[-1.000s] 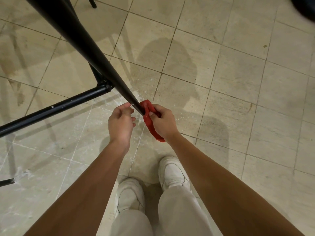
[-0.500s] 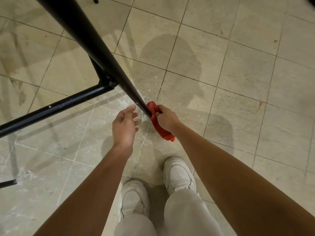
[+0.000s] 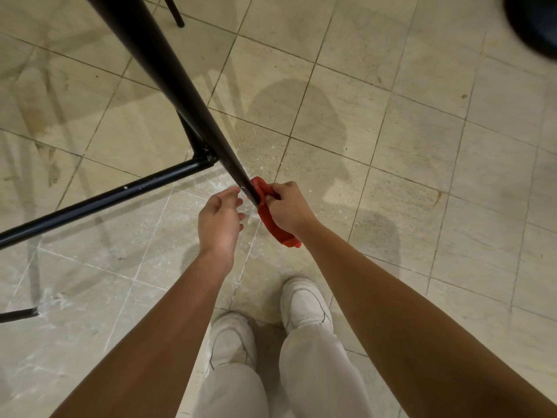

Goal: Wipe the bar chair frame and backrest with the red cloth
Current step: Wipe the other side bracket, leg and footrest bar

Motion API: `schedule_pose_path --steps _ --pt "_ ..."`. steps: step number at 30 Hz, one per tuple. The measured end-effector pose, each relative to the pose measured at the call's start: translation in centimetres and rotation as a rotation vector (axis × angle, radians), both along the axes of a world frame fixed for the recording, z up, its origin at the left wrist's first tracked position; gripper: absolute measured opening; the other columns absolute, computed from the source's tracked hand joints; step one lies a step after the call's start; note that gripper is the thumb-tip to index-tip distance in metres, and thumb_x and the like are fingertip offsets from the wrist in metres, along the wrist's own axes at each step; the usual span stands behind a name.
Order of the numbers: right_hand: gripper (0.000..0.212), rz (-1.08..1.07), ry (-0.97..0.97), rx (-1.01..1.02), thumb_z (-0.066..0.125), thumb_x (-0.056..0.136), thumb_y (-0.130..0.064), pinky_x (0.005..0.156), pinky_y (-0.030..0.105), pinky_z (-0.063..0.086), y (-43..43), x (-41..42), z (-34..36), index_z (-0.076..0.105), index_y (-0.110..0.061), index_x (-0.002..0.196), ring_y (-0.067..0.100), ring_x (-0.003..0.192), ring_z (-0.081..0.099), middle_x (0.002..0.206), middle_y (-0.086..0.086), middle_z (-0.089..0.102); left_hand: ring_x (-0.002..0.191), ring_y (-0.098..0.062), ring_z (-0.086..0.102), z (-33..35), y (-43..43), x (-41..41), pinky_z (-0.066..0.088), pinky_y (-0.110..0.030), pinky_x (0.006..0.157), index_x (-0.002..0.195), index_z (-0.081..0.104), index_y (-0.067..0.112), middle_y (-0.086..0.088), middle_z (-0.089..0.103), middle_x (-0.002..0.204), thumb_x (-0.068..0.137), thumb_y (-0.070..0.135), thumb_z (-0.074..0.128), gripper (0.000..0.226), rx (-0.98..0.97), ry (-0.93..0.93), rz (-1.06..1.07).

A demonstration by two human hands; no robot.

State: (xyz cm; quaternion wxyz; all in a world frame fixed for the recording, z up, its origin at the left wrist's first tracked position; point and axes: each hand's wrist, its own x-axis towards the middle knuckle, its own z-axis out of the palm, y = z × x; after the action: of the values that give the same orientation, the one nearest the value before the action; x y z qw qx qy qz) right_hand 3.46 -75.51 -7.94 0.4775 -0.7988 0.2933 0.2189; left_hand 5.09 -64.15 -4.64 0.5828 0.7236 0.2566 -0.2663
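The tiled floor [image 3: 391, 146] — beige, with pale grout lines — shows white speckles and smears just beyond and left of where the right hand [image 3: 289, 209] grips the red cloth [image 3: 271, 220]. Two white shoes [image 3: 304, 303] stand on it nearer than the grip. A thin black leg tip [image 3: 180, 24] lands well beyond it — a brown stain [image 3: 437, 198] lies off to its right.
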Motion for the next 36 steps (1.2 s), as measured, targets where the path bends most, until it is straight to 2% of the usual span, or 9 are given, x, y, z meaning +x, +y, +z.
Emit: schedule_pose_path --steps 6,9,12,17,22,26,31,34,36 --pt "0.029 -0.104 -0.126 0.058 0.045 0.096 -0.019 0.097 0.040 0.044 0.7 -1.0 4.2 0.061 -0.012 0.119 0.022 0.105 0.051 0.112 0.003 0.047 0.092 -0.016 0.059 3.0 0.1 -0.4 0.049 -0.029 0.079 0.101 0.060 0.027 0.003 0.062 0.105 0.096 0.032 0.049 0.014 -0.033 0.005 -0.011" --pt "0.022 -0.185 -0.248 0.124 0.050 0.094 -0.016 0.096 0.034 0.043 1.0 -1.2 6.9 0.065 -0.013 0.109 0.014 0.099 0.050 0.098 -0.008 0.047 0.093 -0.018 0.061 4.3 0.0 -0.7 0.049 -0.029 0.077 0.108 0.060 0.021 0.001 0.063 0.107 0.096 0.032 0.048 0.021 -0.053 -0.004 -0.012" --pt "0.016 -0.237 -0.335 0.162 0.053 0.092 -0.014 0.093 0.031 0.044 1.3 -1.4 8.2 0.066 -0.014 0.102 0.012 0.096 0.052 0.094 -0.014 0.047 0.097 -0.020 0.062 4.9 0.1 -1.0 0.050 -0.030 0.078 0.116 0.060 0.018 0.000 0.065 0.110 0.096 0.033 0.047 0.028 -0.050 -0.015 -0.017" --pt "0.022 -0.252 -0.274 0.107 0.053 0.093 -0.017 0.091 0.031 0.045 1.8 -1.2 7.8 0.065 -0.014 0.111 0.014 0.094 0.053 0.101 -0.006 0.050 0.097 -0.020 0.062 5.4 0.6 -1.4 0.050 -0.030 0.080 0.115 0.059 0.022 0.001 0.063 0.109 0.096 0.032 0.047 0.024 -0.054 -0.017 -0.023" --pt "0.025 -0.247 -0.159 0.075 0.054 0.091 -0.023 0.090 0.041 0.050 1.8 -1.9 7.1 0.064 -0.018 0.113 0.026 0.096 0.060 0.110 0.009 0.059 0.096 -0.017 0.061 5.2 0.8 -2.2 0.049 -0.030 0.082 0.121 0.056 0.020 0.003 0.061 0.110 0.095 0.034 0.051 0.030 -0.085 0.052 -0.039" --pt "0.018 -0.267 -0.212 0.181 0.057 0.090 -0.017 0.084 0.040 0.053 1.9 -4.0 7.7 0.062 -0.016 0.107 0.020 0.088 0.062 0.091 -0.005 0.061 0.105 -0.019 0.062 5.0 0.6 -3.3 0.049 -0.037 0.095 0.125 0.053 0.019 -0.002 0.064 0.115 0.088 0.043 0.060 0.044 -0.137 0.117 -0.097" --pt "0.047 -0.216 -0.202 0.289 0.061 0.088 -0.014 0.084 0.036 0.052 1.9 -5.0 8.8 0.037 -0.024 0.127 0.018 0.092 0.061 0.103 -0.009 0.054 0.108 -0.021 0.060 5.7 0.5 -4.0 0.049 -0.044 0.097 0.123 0.049 0.025 -0.004 0.062 0.118 0.088 0.039 0.061 0.039 -0.145 0.110 -0.119" --pt "0.060 -0.146 -0.175 0.353 0.061 0.086 -0.007 0.086 0.034 0.050 1.1 -4.6 9.5 0.033 -0.026 0.135 0.018 0.095 0.061 0.111 -0.003 0.056 0.103 -0.022 0.062 6.2 0.9 -3.8 0.052 -0.044 0.093 0.121 0.048 0.022 -0.006 0.062 0.115 0.093 0.029 0.057 0.031 -0.160 0.086 -0.063" --pt "0.060 -0.141 -0.176 0.347 0.060 0.084 -0.003 0.086 0.034 0.050 0.6 -4.0 10.0 0.036 -0.025 0.135 0.019 0.098 0.062 0.108 -0.003 0.060 0.100 -0.022 0.062 6.5 1.1 -3.6 0.053 -0.043 0.090 0.119 0.048 0.020 -0.008 0.061 0.113 0.094 0.026 0.055 0.027 -0.150 0.062 -0.018"
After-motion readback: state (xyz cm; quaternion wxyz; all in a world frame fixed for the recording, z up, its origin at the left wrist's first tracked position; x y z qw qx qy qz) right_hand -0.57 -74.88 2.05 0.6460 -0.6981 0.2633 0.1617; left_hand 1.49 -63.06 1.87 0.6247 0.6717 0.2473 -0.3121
